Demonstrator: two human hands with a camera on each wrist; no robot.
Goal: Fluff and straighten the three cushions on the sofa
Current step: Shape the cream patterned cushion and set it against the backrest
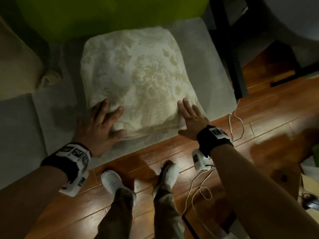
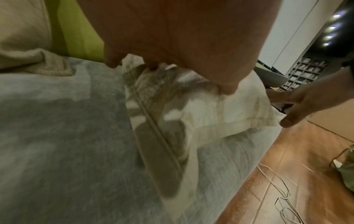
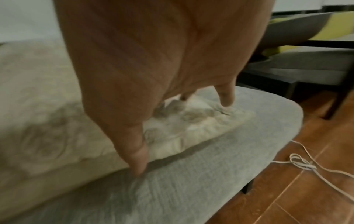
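Note:
A cream floral cushion (image 1: pixel 141 75) lies flat on the grey sofa seat (image 1: pixel 51 118). My left hand (image 1: pixel 103 121) presses on its near-left corner with the fingers spread. My right hand (image 1: pixel 189 116) lies flat on the near-right corner, fingers straight. In the left wrist view, fingertips (image 2: pixel 113 63) of my left hand (image 2: pixel 182 45) dent the cushion (image 2: pixel 201 109), and my right hand (image 2: pixel 306 103) is at its far edge. In the right wrist view, my right hand (image 3: pixel 153 60) rests on the cushion (image 3: pixel 38 106), with its thumb tip touching the seat (image 3: pixel 191 181). A beige cushion (image 1: pixel 17 66) sits at the left.
A green backrest (image 1: pixel 103 14) rises behind the cushion. Wooden floor (image 1: pixel 259 118) runs in front, with loose white cords (image 1: pixel 236 121) and my two white shoes (image 1: pixel 110 181). Dark-framed furniture (image 1: pixel 233 49) stands just right of the sofa end.

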